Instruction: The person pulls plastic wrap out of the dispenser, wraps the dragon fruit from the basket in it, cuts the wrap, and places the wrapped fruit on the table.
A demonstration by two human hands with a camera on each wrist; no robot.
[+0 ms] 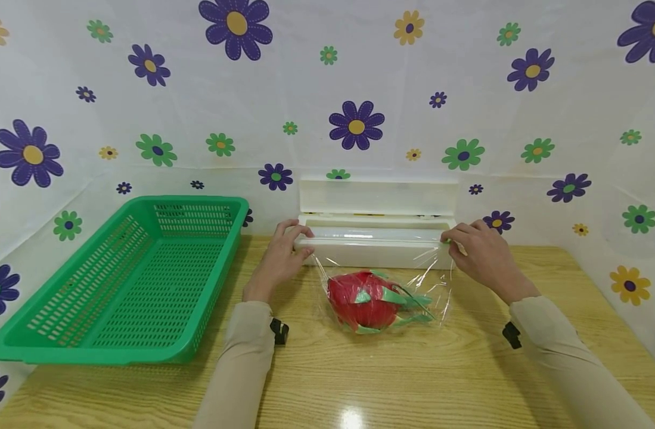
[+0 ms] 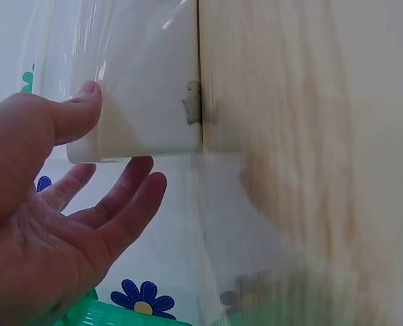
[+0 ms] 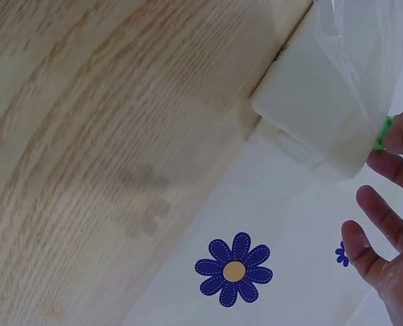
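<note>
A white cling film dispenser box (image 1: 372, 256) stands with its lid (image 1: 378, 196) raised and a roll of film (image 1: 359, 233) inside. Clear cling film (image 1: 440, 292) comes down over the box's front and covers a red dragon fruit (image 1: 354, 298) with green scales, lying on its side. My left hand (image 1: 281, 259) holds the box's left end, thumb (image 2: 86, 112) on its face and fingers around the end. At the right end, my right hand (image 1: 483, 256) pinches a small green slider (image 3: 383, 133) between thumb and index finger, its other fingers loosely bent.
A green slotted plastic basket (image 1: 241, 226) stands on the left of the wooden table (image 1: 370, 381). White cloth with flowers (image 1: 306, 89) hangs behind and at both sides. Black straps (image 1: 279, 331) show at both wrists.
</note>
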